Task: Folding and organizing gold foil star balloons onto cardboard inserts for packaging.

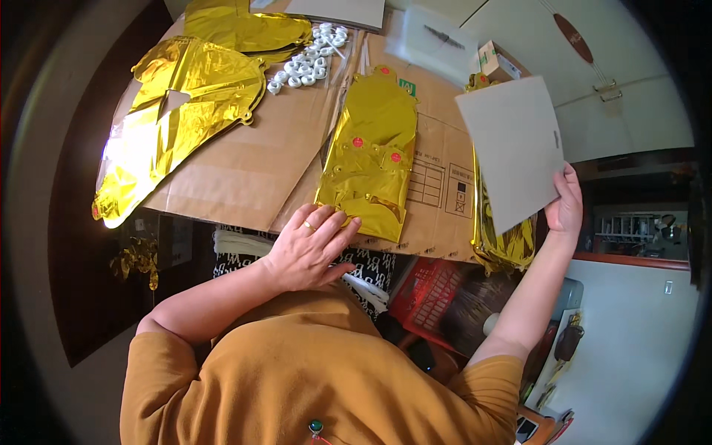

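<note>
My left hand (311, 248), with a ring on one finger, rests its fingers on the near end of a folded gold foil balloon (374, 141). Its thumb stands apart, below the foil. Small red round marks dot this flat foil piece, which lies on a cardboard sheet (289, 141). On the right, my right hand (565, 202) grips the lower right edge of a stiff grey-white card (512, 141), raised at a tilt. The card partly covers another gold foil stack (512, 248) at the cardboard's right edge.
More gold foil balloons lie at the left (185, 104) and far left (230, 26). White ribbon rolls (304, 70) are heaped between them and the middle foil. A clear plastic box (430, 41) and a small carton (498, 61) stand behind. A red basket (430, 300) sits below the front edge.
</note>
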{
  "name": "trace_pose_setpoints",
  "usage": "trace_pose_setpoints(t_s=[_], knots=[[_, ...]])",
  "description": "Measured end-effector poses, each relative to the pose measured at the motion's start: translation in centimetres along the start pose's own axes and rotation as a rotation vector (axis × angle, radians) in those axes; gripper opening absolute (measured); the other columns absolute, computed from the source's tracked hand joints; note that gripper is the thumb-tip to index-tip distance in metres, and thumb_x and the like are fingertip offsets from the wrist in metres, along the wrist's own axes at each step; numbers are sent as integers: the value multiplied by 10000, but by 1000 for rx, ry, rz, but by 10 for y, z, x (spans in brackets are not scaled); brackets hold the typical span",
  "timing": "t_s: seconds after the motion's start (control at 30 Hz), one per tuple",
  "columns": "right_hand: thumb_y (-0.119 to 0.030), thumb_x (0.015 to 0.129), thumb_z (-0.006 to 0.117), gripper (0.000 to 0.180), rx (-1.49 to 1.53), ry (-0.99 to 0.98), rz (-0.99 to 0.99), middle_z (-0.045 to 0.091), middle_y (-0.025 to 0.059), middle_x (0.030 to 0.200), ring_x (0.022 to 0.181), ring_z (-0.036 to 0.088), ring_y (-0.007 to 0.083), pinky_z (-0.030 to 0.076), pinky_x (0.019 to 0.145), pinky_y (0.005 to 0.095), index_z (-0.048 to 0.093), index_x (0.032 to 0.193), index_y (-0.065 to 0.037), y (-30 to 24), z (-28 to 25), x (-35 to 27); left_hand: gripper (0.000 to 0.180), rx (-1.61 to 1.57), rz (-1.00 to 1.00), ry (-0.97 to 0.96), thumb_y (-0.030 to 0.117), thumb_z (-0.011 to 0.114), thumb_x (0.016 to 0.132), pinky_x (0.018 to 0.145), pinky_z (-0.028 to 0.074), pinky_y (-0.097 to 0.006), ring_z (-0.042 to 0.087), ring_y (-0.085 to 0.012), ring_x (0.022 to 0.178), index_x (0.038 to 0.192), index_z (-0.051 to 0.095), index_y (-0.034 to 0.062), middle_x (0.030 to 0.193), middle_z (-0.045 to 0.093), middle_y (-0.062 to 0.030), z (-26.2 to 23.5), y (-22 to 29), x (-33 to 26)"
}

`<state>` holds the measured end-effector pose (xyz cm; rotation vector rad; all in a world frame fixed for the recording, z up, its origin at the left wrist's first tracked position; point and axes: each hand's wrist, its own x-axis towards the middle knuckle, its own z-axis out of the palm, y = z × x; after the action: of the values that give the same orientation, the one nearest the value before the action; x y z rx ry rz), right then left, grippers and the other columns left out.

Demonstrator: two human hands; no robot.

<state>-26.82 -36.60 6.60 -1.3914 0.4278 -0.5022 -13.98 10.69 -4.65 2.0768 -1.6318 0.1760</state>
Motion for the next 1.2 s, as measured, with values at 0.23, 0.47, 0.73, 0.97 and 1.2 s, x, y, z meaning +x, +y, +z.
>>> trace_pose_setpoints(t_s=[0.23,0.47,0.73,0.97,1.2], knots=[[-59,865,755,302,-200,-414,315,684,41,1037,923,639,109,514,854,257,631,1135,-7,71,134,-1,518,-56,101,178,360,751,794,944,425,-448,545,-276,1080,1199,651,53,1168,596,-93,-5,8,-17],[-21,852,756,266,-598,-529,378,688,36,1027,898,637,87,522,837,239,640,1091,1,92,180,15,420,-115,210,217,251,779,761,870,461,-428,580,-266,1053,1119,658,67,1160,613,-78,-31,19,6],[-158,797,826,371,-1096,-405,170,652,72,1000,873,632,148,533,804,299,627,1063,8,78,201,7,592,17,-153,47,363,740,817,1146,288,-579,405,-366,1356,1322,574,102,1374,496,-153,12,10,62],[-218,809,828,462,-694,-106,293,615,87,1041,848,611,153,541,707,295,596,1138,9,92,198,63,591,7,-165,-5,409,703,850,1144,274,-593,403,-368,1357,1346,567,119,1381,491,-146,22,3,55],[-267,709,891,411,-927,-211,303,673,65,808,545,549,140,498,554,306,685,934,9,109,207,135,588,-8,-162,0,414,703,852,1147,269,-598,403,-371,1357,1347,568,126,1385,492,-146,23,1,55]])
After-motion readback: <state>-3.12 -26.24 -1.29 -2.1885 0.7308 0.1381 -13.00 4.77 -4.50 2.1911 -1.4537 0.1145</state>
